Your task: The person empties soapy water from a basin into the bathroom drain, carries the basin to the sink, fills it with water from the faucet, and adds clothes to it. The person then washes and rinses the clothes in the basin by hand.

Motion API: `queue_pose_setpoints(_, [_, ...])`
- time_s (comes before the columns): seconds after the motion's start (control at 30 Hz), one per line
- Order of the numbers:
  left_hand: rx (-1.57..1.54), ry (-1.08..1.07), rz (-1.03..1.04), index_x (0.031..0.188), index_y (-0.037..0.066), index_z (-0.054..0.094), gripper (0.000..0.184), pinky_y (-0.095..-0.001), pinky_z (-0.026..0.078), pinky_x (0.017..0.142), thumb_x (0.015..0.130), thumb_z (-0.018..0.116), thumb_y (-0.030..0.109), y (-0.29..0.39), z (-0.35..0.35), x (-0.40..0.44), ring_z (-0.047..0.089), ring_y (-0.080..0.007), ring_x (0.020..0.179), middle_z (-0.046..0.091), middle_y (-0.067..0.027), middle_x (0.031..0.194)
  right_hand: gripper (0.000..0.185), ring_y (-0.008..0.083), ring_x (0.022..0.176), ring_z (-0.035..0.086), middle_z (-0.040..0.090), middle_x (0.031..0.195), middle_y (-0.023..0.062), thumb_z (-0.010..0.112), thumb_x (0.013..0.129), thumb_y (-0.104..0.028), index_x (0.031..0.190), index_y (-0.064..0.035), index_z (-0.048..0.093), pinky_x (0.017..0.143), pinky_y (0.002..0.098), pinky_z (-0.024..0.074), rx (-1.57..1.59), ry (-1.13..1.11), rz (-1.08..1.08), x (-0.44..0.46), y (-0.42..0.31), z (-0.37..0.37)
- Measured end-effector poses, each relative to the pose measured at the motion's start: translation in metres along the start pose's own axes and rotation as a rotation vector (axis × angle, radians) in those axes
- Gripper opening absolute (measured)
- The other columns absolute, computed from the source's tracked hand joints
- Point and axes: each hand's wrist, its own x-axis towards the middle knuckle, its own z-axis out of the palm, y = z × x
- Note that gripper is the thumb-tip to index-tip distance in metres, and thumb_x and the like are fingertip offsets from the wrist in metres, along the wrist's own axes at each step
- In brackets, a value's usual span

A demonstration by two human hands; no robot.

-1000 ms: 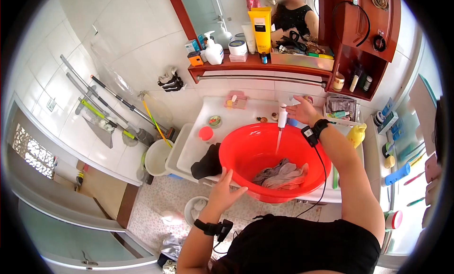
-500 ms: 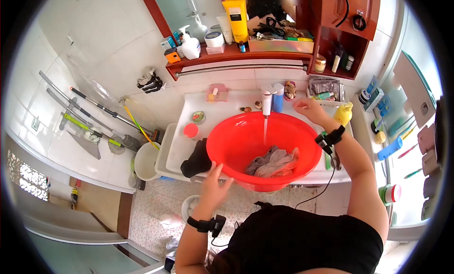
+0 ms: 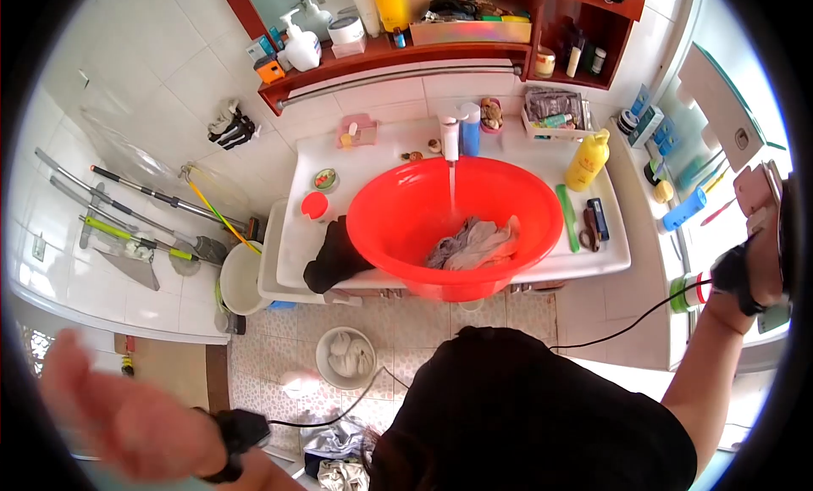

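My left hand (image 3: 127,415) is raised at the lower left, blurred, its fingers loosely spread and nothing seen in it. At the far right edge, my right hand (image 3: 765,254) is lifted by the wall shelf, its fingers lost in shadow and at the frame border. Neither hand touches the red basin (image 3: 381,205), which sits over the washbasin. Water runs from the white tap (image 3: 450,139) into it. Wet grey and pinkish cloth (image 3: 476,244) lies inside. A black cloth (image 3: 332,258) rests on the counter against the basin's left side.
Right of the basin are a yellow pump bottle (image 3: 588,160), a green brush-like tool (image 3: 567,220) and scissors (image 3: 589,230). A white bucket (image 3: 370,381) with pale cloth stands on the floor. Mops (image 3: 161,211) lean at left. Cables run from both wrist bands.
My left hand has left the basin's rim and swung down and left. My right hand has moved from behind the basin to the far right. The view has tilted downward.
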Motion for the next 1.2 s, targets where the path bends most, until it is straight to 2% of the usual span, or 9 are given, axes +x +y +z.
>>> queue_pose_setpoints(0.03, [-0.053,0.15,0.05,0.112,-0.008,0.049,0.041,-0.0448,0.047,0.083,0.094,0.039,0.027,0.002,-0.003,0.009,0.052,-0.0313,0.1,0.053,-0.0219,0.104,0.063,0.0272,0.088,0.055,0.055,0.098,0.0151,0.04,0.087,-0.059,0.107,-0.0005,0.052,0.082,0.0435,0.0458,0.098,-0.008,-0.224,0.011,-0.001,-0.018])
queue_pose_setpoints(0.07, [0.05,0.247,0.618,0.137,-0.008,0.021,0.079,-0.0254,0.039,0.067,0.091,0.035,0.054,-0.007,-0.012,0.058,0.047,-0.0173,0.073,0.054,-0.0093,0.089,0.065,0.0255,0.082,0.055,0.056,0.096,0.0125,0.044,0.083,-0.061,0.103,-0.0004,0.052,0.089,0.0446,0.0417,0.256,0.01,-0.324,0.031,-0.02,-0.023])
queue_pose_setpoints(0.13, [-0.169,-0.079,0.751,0.14,-0.001,0.022,0.083,-0.0274,0.037,0.075,0.088,0.026,0.064,0.011,-0.029,0.081,0.046,-0.0202,0.081,0.051,-0.0085,0.099,0.066,0.0239,0.082,0.054,0.056,0.098,0.0091,0.051,0.078,-0.063,0.103,-0.0021,0.053,0.1,0.0492,0.031,0.547,0.301,-0.307,0.034,-0.062,-0.003])
queue_pose_setpoints(0.2, [-0.197,-0.159,0.772,0.139,-0.001,0.023,0.082,-0.0281,0.037,0.075,0.088,0.027,0.063,0.021,-0.031,0.084,0.047,-0.0206,0.081,0.052,-0.0089,0.099,0.066,0.0238,0.083,0.054,0.056,0.098,0.009,0.051,0.078,-0.063,0.104,-0.0026,0.052,0.1,0.0497,0.03,0.489,0.327,-0.291,0.03,-0.074,0.0])
queue_pose_setpoints(0.4, [-0.197,-0.16,0.785,0.136,-0.002,0.026,0.077,-0.0303,0.038,0.076,0.089,0.028,0.059,0.021,-0.029,0.078,0.048,-0.0219,0.082,0.052,-0.0103,0.099,0.065,0.0236,0.085,0.054,0.057,0.097,0.0085,0.052,0.078,-0.062,0.106,-0.0041,0.052,0.101,0.0512,0.027,0.385,0.33,-0.277,0.031,-0.084,-0.001])
queue_pose_setpoints(0.77, [-0.129,-0.031,0.752,0.129,-0.003,0.032,0.067,-0.0344,0.039,0.079,0.09,0.031,0.051,0.019,-0.029,0.06,0.049,-0.0242,0.084,0.052,-0.0127,0.098,0.063,0.0231,0.088,0.054,0.057,0.096,0.0078,0.055,0.077,-0.06,0.11,-0.0069,0.051,0.102,0.0539,0.0216,0.283,0.346,-0.304,0.023,-0.07,-0.014])
queue_pose_setpoints(0.93, [-0.078,0.022,0.685,0.127,-0.004,0.035,0.063,-0.0362,0.04,0.08,0.09,0.032,0.048,0.026,-0.036,0.047,0.05,-0.0253,0.084,0.053,-0.0138,0.098,0.063,0.0229,0.089,0.054,0.058,0.096,0.0074,0.056,0.077,-0.06,0.112,-0.0081,0.05,0.103,0.0552,0.0191,0.315,0.364,-0.348,0.02,-0.06,-0.026])
queue_pose_setpoints(1.03, [-0.066,-0.003,0.666,0.125,-0.004,0.036,0.06,-0.0374,0.041,0.081,0.091,0.033,0.045,0.029,-0.041,0.045,0.051,-0.0259,0.085,0.053,-0.0145,0.097,0.063,0.0228,0.09,0.054,0.058,0.095,0.0072,0.057,0.077,-0.059,0.113,-0.0089,0.05,0.103,0.0559,0.0177,0.337,0.396,-0.304,0.018,-0.054,-0.021])
queue_pose_setpoints(1.2, [-0.053,0.043,0.64,0.122,-0.005,0.039,0.056,-0.0392,0.041,0.082,0.091,0.034,0.042,0.036,-0.039,0.034,0.051,-0.027,0.085,0.053,-0.0156,0.097,0.062,0.0226,0.092,0.054,0.058,0.095,0.0068,0.058,0.076,-0.059,0.115,-0.0101,0.049,0.104,0.0571,0.0152,0.347,0.35,-0.307,0.024,-0.046,-0.017])
